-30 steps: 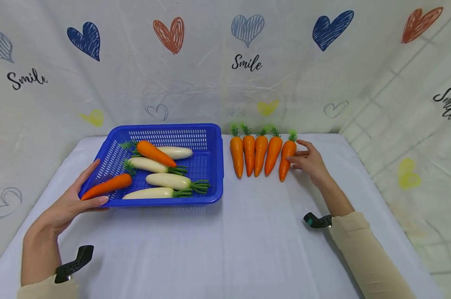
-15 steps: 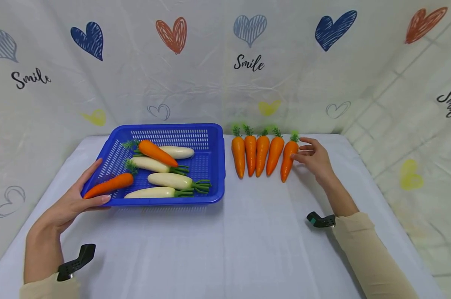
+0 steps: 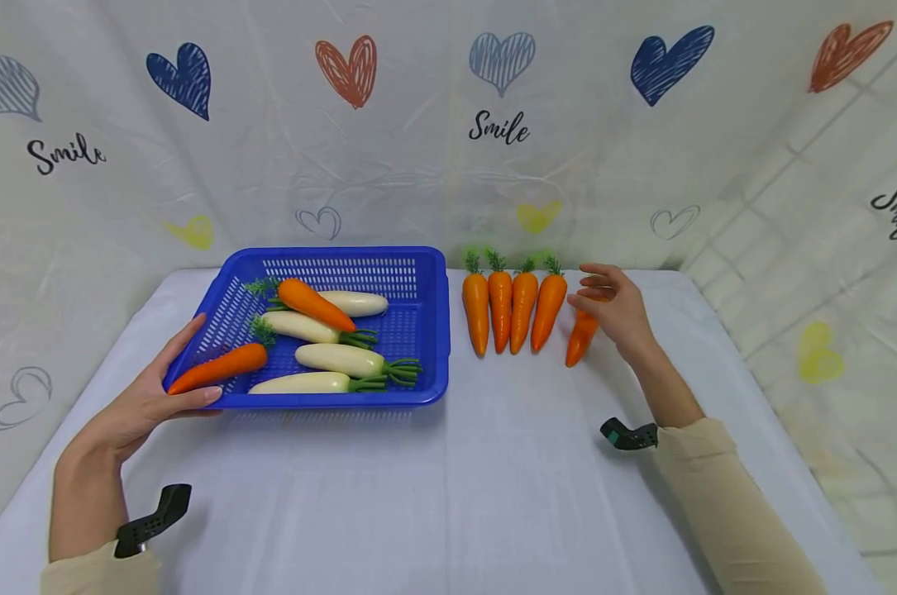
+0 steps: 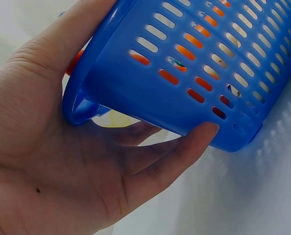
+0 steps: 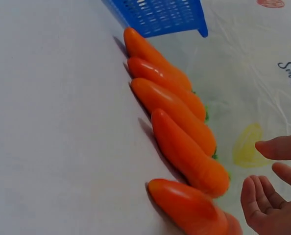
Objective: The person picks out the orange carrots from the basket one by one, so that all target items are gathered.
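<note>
My left hand [image 3: 139, 409] grips the front left corner of a blue plastic basket [image 3: 329, 401], thumb on the rim and other fingers below it, as the left wrist view shows. In the basket lie several white radishes [image 3: 339, 359] with green stems, one carrot [image 3: 316, 306] across them and another carrot [image 3: 221, 368] along the left corner. My right hand [image 3: 622, 310] hovers over the leafy end of the rightmost carrot [image 3: 582, 337], hiding its top. Its fingers are loosely bent around nothing; in the right wrist view they stand apart from the carrots.
Right of the basket, several orange carrots [image 3: 524, 310] lie side by side, leafy tops toward the back. They rest on a white tablecloth [image 3: 448, 496]. Behind the table hangs a pale sheet [image 3: 388, 165] with printed hearts and lettering.
My right hand has come off the side of the rightmost carrot and shifted left over its top. That carrot's tip now sits slightly farther right of the row. My left hand stays on the basket.
</note>
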{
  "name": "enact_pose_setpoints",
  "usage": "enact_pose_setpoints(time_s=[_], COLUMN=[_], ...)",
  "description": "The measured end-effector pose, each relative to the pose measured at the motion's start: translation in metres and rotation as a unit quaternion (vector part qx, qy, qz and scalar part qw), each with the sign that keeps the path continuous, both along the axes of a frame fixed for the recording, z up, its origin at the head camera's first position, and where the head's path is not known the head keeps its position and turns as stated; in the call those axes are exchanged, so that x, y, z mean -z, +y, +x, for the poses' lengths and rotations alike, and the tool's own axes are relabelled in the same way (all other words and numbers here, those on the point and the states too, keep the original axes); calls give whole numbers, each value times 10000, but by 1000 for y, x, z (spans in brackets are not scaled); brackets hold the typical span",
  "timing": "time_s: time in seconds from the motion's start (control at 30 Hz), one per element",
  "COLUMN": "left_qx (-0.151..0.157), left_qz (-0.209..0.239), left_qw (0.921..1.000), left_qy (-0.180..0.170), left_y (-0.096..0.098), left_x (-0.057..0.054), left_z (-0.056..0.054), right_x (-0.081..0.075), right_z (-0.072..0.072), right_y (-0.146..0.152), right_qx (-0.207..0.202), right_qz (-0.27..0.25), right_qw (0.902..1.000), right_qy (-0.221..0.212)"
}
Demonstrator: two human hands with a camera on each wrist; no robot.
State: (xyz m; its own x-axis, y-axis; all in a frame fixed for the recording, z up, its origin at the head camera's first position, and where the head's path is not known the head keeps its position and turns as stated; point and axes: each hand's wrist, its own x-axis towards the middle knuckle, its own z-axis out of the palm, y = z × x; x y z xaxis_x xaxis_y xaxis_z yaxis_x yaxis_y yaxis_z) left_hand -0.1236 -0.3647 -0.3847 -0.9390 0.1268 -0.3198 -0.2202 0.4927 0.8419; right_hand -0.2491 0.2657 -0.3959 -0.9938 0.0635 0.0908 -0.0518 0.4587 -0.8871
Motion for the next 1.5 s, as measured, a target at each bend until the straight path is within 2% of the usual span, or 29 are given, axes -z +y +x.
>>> enact_pose_setpoints(time_s=[0.2,0.43,0.8,1.13,1.5], left_qx=[-2,-7,97,8,-18], left_qz=[-135,-178,-139,-10,-14], left_qw=[9999,9998,9998,10000,10000], left_qy=[9,-13,56,41,34], left_y=[1,2,4,1,1], left_x=[0,2,4,2,2], left_z=[-3,-6,2,2,1], right_x=[-7,-18,-26,-50,-65], right_z=[-2,-4,-2,-1,-1], right_y=[-19,-41,-74,-105,-135], right_qx=[-549,-1081,-1838,-2320,-2697], right_qz=[-135,-207,-275,-427,-541], right_qw=[9982,9939,9825,9718,9613], right_qy=[204,95,-108,-74,-132])
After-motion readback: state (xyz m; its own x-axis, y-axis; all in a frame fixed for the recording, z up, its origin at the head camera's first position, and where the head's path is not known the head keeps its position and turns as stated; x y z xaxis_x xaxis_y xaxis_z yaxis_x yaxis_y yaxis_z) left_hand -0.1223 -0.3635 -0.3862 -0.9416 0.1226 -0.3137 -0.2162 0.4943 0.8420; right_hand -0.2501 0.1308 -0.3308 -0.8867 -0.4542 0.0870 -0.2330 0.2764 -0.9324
